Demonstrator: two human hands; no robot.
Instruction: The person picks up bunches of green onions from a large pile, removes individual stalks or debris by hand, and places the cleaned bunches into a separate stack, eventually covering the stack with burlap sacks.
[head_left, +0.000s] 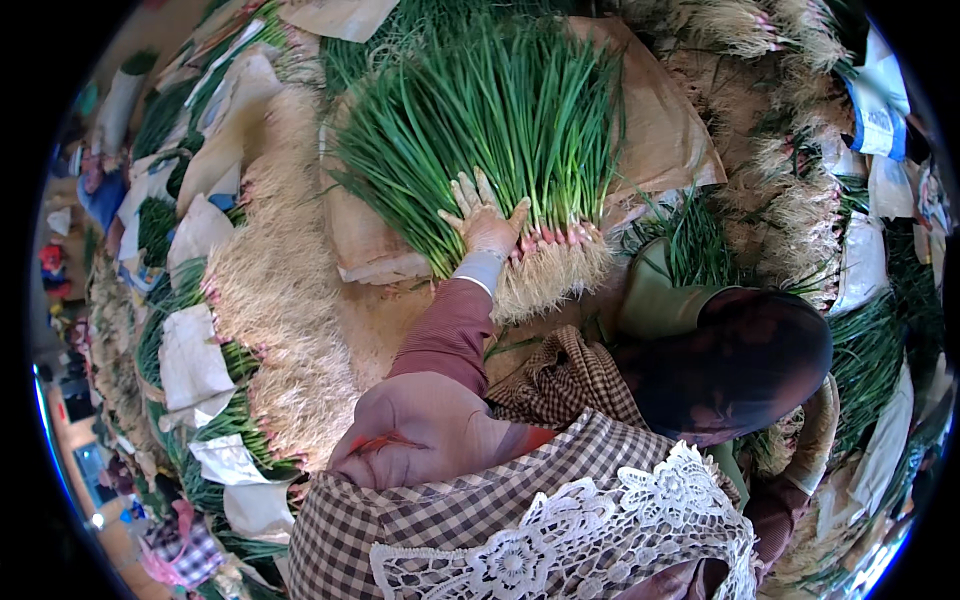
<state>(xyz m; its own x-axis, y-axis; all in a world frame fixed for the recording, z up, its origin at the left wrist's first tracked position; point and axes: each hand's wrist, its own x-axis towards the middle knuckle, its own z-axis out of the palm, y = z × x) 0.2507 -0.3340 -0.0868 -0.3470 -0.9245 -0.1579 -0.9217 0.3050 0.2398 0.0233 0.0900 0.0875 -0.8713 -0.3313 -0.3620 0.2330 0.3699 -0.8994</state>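
A broad fan of green onions (490, 120) lies in front of me, leaves pointing away and pink bulbs with pale roots (555, 275) toward me. My left hand (487, 222), in a pale glove, rests flat on the lower stalks with its fingers spread. Under the onions is a brown sheet (660, 120), like sacking or paper. My right hand (820, 430), gloved too, is low at the right beside my bent knee, near onions with roots. Its fingers are hidden, so whether it holds any cannot be seen.
On the left runs a long row of rooted onion bundles (290, 230) with white wraps (195, 355). More bundles (800, 230) line the right side. My green boot (655, 290) stands close to the fan. Another person (185, 545) in checked cloth is at the far lower left.
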